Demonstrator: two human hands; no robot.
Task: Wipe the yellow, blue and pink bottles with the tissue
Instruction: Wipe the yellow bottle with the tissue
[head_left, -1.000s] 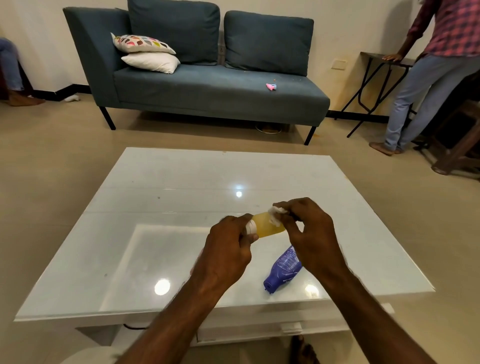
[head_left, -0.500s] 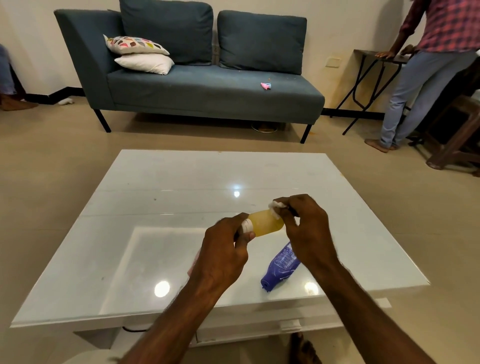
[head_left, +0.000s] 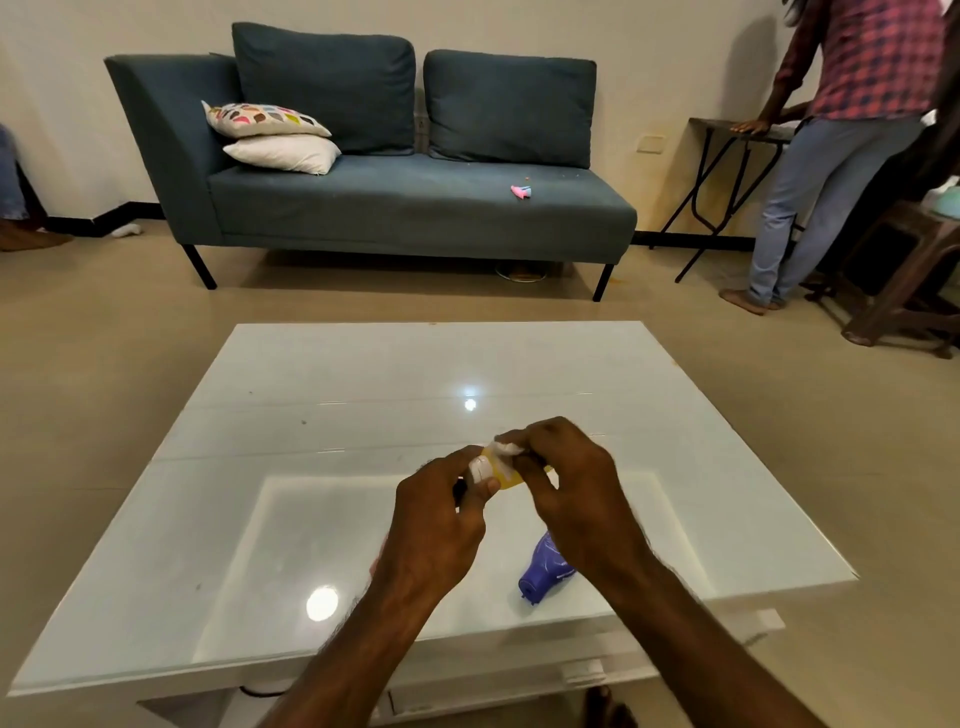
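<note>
Surface: glossy white glass worktop (head_left: 291, 525), lamp glare on it, set on a beige tiled floor (head_left: 104, 364). Behind it a teal sofa (head_left: 415, 208) with two pillows (head_left: 275, 137); a person in a plaid shirt (head_left: 852, 130) stands at a small folding table far right.

On worktop: blue bottle (head_left: 545, 569) lying flat, cap end toward the near edge, partly hidden by the right forearm.

Yellow bottle (head_left: 506, 475) held above worktop centre, long axis roughly left-right, white cap end toward the left. Left hand (head_left: 441, 525) closed around the cap end. Right hand (head_left: 566, 478) pinches white tissue (head_left: 506, 449) against the bottle's upper side, covering most of the body.
</note>
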